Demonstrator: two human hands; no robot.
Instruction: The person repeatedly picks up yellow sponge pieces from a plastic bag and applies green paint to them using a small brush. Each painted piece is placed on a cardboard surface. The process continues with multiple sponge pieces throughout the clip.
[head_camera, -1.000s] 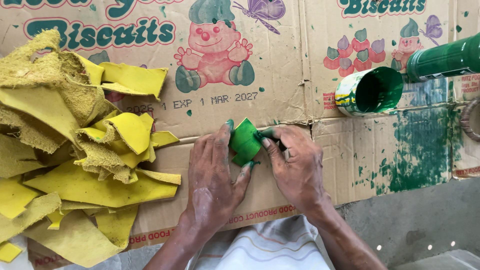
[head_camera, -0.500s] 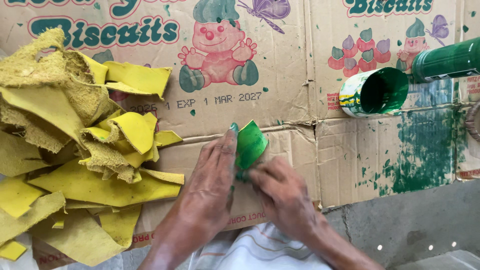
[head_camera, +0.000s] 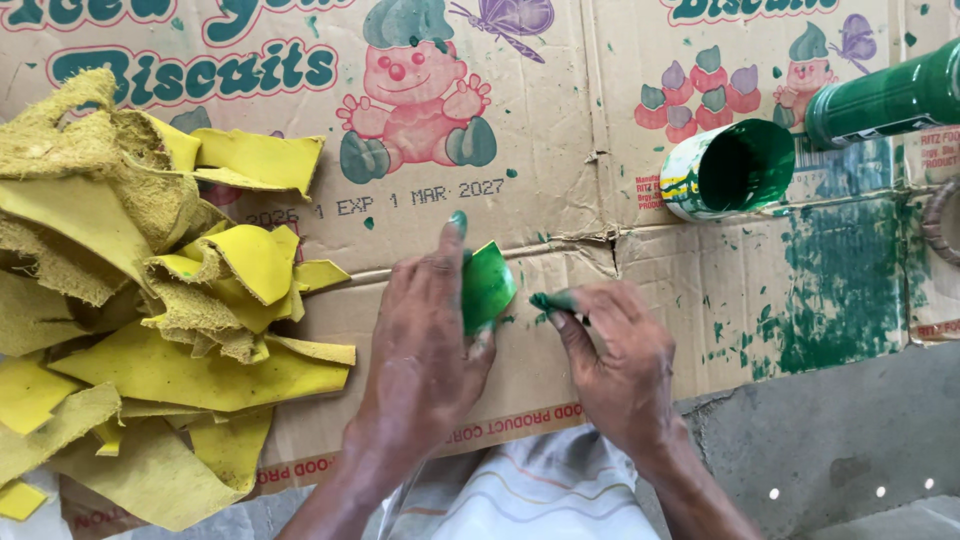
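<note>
At the far left a loose heap of yellow leather scraps (head_camera: 150, 300) lies on the flattened cardboard (head_camera: 560, 210), some pieces smooth-side up and some showing a rough suede back, curling over one another.

Just right of the heap, the left hand (head_camera: 425, 345) rests palm down on the cardboard, fingers stretched forward, the index fingertip stained green. Its thumb and the side of the hand press against a small green-painted piece (head_camera: 487, 287), holding it tilted up on edge near the fold in the cardboard (the shape suggests a leather offcut like the yellow ones, though the paint hides the surface).

Close beside that piece, not touching it, the right hand (head_camera: 615, 355) lies with fingers curled inward. Its fingertips are pressed together around something small and green (head_camera: 552, 300); whether this is a dauber, a rag or only paint on the fingers cannot be told from this view.

Further right, an open tin can (head_camera: 728, 170) lies on its side, its inside coated in green paint and its mouth facing the camera. Past it, a green cylinder (head_camera: 885, 100) lies slantwise at the top right edge. Below these two, a broad patch of green paint smears (head_camera: 835, 290) covers the cardboard, which ends over a grey concrete floor (head_camera: 840, 450).
</note>
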